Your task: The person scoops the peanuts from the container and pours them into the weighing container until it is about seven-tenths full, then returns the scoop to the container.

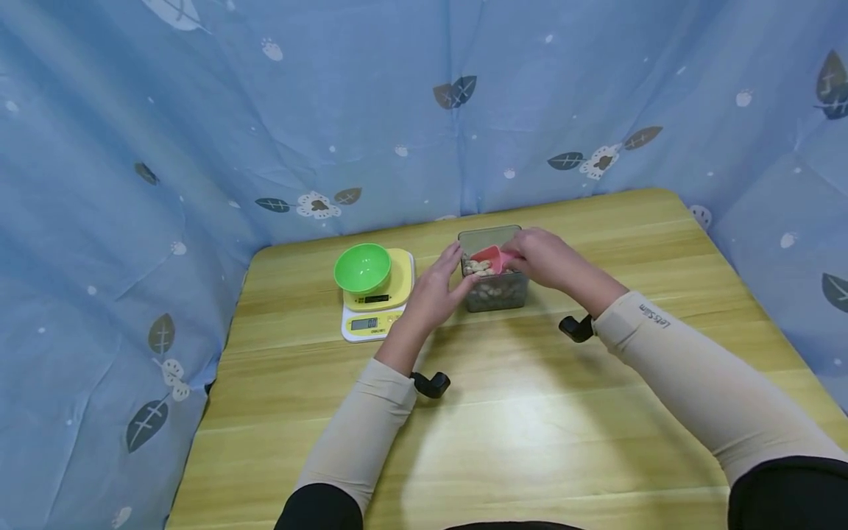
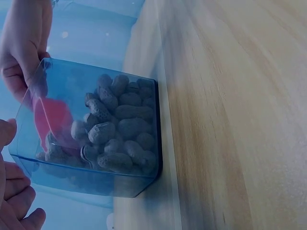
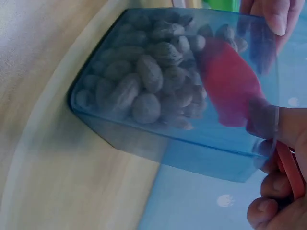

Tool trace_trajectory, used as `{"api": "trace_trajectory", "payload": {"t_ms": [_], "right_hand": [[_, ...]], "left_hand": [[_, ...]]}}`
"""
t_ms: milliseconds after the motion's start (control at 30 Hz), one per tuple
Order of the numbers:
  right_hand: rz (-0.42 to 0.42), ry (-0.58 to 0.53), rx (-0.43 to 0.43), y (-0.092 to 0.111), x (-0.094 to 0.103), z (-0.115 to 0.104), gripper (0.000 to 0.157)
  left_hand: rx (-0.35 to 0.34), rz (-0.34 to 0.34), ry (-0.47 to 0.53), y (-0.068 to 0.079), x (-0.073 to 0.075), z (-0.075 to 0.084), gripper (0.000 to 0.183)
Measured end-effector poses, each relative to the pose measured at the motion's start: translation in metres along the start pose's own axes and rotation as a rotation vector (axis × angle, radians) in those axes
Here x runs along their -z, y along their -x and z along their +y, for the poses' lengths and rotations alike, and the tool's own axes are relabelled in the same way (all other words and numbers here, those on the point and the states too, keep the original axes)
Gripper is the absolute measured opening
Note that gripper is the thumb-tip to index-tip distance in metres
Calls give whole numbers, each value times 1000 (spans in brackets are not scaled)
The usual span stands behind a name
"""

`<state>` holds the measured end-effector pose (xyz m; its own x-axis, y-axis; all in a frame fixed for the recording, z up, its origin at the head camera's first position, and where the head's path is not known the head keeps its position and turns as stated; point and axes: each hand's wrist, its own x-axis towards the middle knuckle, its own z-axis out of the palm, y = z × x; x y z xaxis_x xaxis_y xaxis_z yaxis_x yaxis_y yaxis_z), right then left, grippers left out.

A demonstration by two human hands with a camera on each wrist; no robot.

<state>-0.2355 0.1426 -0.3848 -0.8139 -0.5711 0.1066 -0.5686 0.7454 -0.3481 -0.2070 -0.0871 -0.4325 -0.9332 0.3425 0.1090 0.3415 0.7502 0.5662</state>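
Note:
A clear grey plastic box (image 1: 495, 294) stands on the table, partly filled with unshelled peanuts (image 2: 129, 129). My left hand (image 1: 433, 288) holds its near left corner, thumb at the front rim and fingers along the left side. From the right, my right hand (image 1: 545, 258) reaches over the rim and grips the handle of a pink scoop (image 1: 489, 256). Through the wall in the right wrist view, the scoop's bowl (image 3: 228, 81) tilts down against the peanuts. Part of the handle is hidden by the right hand's fingers.
Left of the box, a yellow and white kitchen scale (image 1: 397, 283) carries a green bowl (image 1: 363, 269), set toward its back left. The scale's display (image 1: 364, 324) is lit. A blue patterned curtain (image 1: 397, 110) hangs behind the wooden table (image 1: 530, 442).

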Motion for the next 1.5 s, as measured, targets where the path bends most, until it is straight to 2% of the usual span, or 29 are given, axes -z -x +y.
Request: {"api": "trace_trajectory", "payload": {"t_ms": [133,267,533,733,1267,1500], "right_hand": [[25,-25,10,1,-3,8,18],[26,-96,27,4,0,16,23],[10,-269,-79,9,2,29,31],[25,-338,-125,13,3,39,34],[42,-358,-163,18,11,43,33],[44,-356,-184,14,20,40,39]], "left_hand": [[7,-7,3,0,-1,1,74],[3,-12,2,1,0,1,73],[4,-16,-7,2,2,1,72],[-3,-5,7,3,2,1,71],[-1,-4,19,3,4,0,71],[13,-1,26,2,13,-6,77]]}}
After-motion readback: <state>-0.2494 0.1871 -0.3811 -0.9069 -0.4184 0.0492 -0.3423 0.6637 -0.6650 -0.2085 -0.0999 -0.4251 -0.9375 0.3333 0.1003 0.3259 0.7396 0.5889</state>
